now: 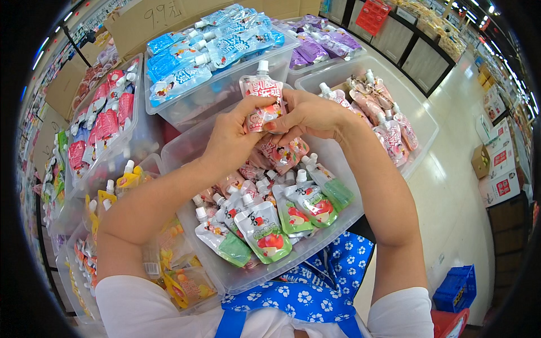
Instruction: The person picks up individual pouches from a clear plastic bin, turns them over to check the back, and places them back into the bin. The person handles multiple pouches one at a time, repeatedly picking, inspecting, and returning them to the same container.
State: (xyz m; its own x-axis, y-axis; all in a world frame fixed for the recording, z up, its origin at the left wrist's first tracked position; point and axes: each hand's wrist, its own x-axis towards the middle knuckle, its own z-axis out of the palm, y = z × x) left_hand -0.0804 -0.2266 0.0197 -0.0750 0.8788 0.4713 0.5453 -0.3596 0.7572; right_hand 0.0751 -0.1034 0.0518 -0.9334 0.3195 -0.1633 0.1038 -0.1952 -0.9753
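Observation:
A pink jelly spout pouch [261, 89] with a white cap stands upright between my two hands, above a clear plastic bin [291, 264]. My left hand [228, 134] grips its left side, thumb across the front. From the right, my right hand [317, 113] pinches the lower right part with thumb and fingers. Below them in the bin are more pink pouches [281, 154], partly hidden by my hands. Several green and white pouches with apple pictures [264, 230] lie along the bin's near side, caps pointing away from me.
Other clear bins hold blue pouches [236, 42], purple pouches [315, 44], pinkish pouches [391, 131] at right, red pouches [103, 131] at left, and yellow pouches [186, 279]. A cardboard sheet [203, 12] stands behind. Right, on the aisle floor [444, 203], sits a blue crate [455, 289].

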